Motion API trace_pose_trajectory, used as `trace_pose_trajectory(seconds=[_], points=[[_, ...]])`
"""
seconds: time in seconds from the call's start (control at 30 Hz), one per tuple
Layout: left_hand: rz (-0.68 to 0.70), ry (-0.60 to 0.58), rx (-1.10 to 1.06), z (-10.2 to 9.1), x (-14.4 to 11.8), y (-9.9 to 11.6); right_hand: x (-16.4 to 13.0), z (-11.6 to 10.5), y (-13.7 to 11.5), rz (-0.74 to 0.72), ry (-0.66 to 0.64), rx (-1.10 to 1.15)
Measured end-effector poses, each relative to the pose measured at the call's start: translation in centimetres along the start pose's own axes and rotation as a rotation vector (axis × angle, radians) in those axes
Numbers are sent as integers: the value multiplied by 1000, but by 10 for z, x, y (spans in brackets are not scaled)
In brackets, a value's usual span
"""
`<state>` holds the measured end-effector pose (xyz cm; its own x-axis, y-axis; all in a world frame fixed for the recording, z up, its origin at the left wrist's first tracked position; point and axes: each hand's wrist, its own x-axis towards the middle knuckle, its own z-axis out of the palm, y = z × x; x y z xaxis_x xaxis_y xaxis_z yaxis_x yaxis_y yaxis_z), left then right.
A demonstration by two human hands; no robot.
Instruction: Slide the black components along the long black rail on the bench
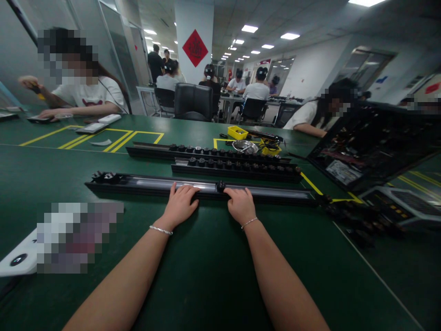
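Note:
A long black rail [282,193] with a shiny inner channel lies across the table in front of me. My left hand [179,205] rests on its near edge, fingers spread over the channel and thumb apart. Right of it, a small black part [221,186] sits in the channel. The fingertips of my right hand [241,205] touch or nearly touch that part's right side, its fingers loosely bent and apart. At the rail's left end are a few similar black parts [109,176]. Behind it, two more rails, a nearer one [179,168] and a farther one [148,150], carry rows of such parts.
Loose black parts [365,218] lie at right, by a large dark open case [372,142]. A metal bowl [245,147] and yellow bin [237,133] stand behind the rails. A white device [20,257] lies front left. Co-workers sit left and right.

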<state>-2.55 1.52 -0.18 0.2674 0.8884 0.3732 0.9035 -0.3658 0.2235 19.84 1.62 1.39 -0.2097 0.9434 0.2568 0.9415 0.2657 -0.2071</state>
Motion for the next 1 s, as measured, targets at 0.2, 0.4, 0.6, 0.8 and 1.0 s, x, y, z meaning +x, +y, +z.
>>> trace_pose_trajectory(seconds=[0.2, 0.4, 0.6, 0.8, 1.0], points=[[-3, -9, -7, 0, 1, 0, -1, 0, 0, 1, 3, -24], [1, -2, -10, 1, 1, -1, 0, 0, 4, 13, 18, 0], [2, 4, -4, 0, 1, 0, -2, -1, 8, 31, 36, -7], [-1, -2, -5, 0, 1, 0, -2, -1, 9, 24, 40, -1], [-8, -10, -5, -1, 1, 0, -1, 1, 13, 37, 50, -6]])
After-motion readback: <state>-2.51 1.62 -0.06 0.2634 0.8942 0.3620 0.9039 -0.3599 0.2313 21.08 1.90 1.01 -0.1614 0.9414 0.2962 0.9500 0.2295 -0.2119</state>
